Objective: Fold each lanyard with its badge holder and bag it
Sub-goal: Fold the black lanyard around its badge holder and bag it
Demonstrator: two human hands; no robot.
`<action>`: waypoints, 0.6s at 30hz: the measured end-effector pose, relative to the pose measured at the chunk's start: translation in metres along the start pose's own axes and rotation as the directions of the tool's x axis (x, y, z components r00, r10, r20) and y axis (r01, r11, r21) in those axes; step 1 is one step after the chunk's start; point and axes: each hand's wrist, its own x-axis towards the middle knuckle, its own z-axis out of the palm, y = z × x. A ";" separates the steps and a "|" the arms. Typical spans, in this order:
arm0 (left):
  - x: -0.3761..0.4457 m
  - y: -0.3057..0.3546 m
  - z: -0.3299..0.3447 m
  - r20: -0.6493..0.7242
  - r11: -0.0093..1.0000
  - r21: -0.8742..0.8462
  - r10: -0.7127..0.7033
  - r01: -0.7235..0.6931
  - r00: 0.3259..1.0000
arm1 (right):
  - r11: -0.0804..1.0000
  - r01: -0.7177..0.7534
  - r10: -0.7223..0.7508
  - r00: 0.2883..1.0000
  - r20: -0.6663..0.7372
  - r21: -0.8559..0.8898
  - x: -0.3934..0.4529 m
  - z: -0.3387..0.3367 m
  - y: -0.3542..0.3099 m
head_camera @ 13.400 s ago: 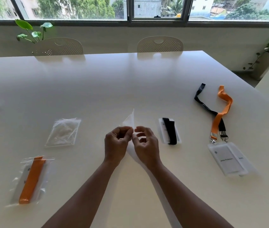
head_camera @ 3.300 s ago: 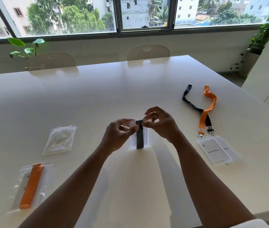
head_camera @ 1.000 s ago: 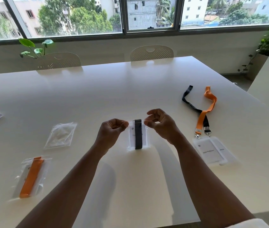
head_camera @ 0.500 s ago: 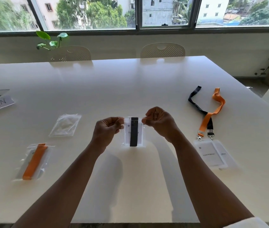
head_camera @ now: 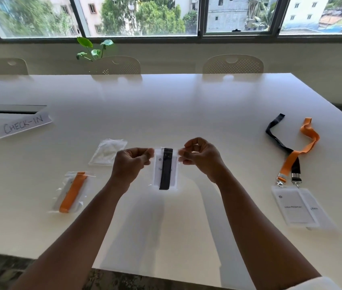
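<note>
Risk: left hand (head_camera: 131,164) and right hand (head_camera: 200,156) pinch only the top corners of the clear bag (head_camera: 165,168) above the table (head_camera: 165,109), so uneven pull may leave its seal incomplete, releasing the folded black lanyard (head_camera: 165,168)

You are in an office meeting room: a long white conference table (head_camera: 165,105), 3 perforated chairs (head_camera: 232,64) along its far edge, a handwritten "CHECK-IN" sign (head_camera: 25,124) at the left.

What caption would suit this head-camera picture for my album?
Both hands, left and right, pinch the top corners of a clear bag holding a folded black lanyard and badge holder.
</note>
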 end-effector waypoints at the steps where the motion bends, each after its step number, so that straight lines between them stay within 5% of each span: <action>1: 0.001 0.000 -0.008 -0.005 1.000 -0.004 -0.015 0.015 1.000 | 1.000 -0.012 0.012 1.000 0.013 0.006 0.002 0.007 0.001; 18: 0.003 -0.036 -0.148 -0.163 0.976 0.088 -0.181 0.197 0.970 | 0.975 -0.193 0.216 0.944 0.250 -0.113 0.019 0.145 0.029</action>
